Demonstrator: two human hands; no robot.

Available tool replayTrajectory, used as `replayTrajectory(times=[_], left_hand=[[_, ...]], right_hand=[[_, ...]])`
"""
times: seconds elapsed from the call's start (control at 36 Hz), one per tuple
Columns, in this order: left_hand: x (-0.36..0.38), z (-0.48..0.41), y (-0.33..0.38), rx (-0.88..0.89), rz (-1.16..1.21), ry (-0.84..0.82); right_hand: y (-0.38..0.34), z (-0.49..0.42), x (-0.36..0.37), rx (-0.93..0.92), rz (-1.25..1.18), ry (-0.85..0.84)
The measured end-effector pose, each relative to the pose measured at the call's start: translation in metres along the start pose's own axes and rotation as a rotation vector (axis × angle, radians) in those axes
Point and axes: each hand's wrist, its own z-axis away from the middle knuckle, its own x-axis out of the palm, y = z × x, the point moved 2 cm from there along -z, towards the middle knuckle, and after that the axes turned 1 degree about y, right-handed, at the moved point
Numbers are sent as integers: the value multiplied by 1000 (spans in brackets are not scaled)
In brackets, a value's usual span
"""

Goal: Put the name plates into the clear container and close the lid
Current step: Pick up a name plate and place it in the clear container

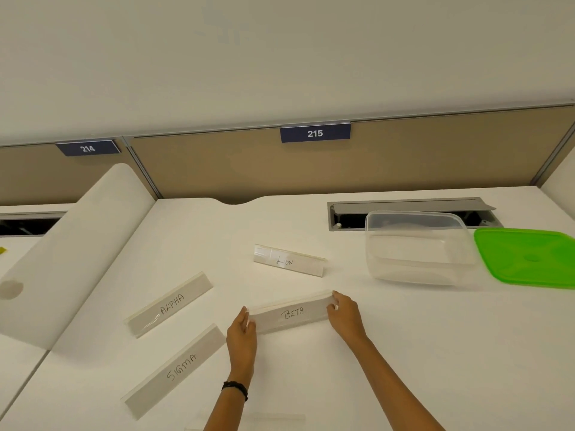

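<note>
Several name plates lie on the white desk. The BETA plate (pixel 291 313) is in the middle, held at both ends: my left hand (pixel 242 337) grips its left end and my right hand (pixel 343 312) grips its right end. The ALPHA plate (pixel 169 304) and the SIGMA plate (pixel 177 370) lie to the left. The LION plate (pixel 287 260) stands further back. The clear container (pixel 417 247) sits open at the right, with nothing visible inside. Its green lid (pixel 529 258) lies flat beside it on the right.
A white curved divider (pixel 71 253) rises at the left. A grey cable hatch (pixel 410 208) is open behind the container. A beige partition (pixel 249 163) with labels 214 and 215 closes off the back of the desk.
</note>
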Motion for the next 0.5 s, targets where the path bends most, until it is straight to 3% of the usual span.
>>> replayTrajectory(times=[0.22,0.5], left_hand=[[16,-7,31,74,47,-14],[68,-7,73,211,113,-65]], right_hand=[[-7,-6,-22,-50,-38,45],[-13,-15,-93,-125,-117,244]])
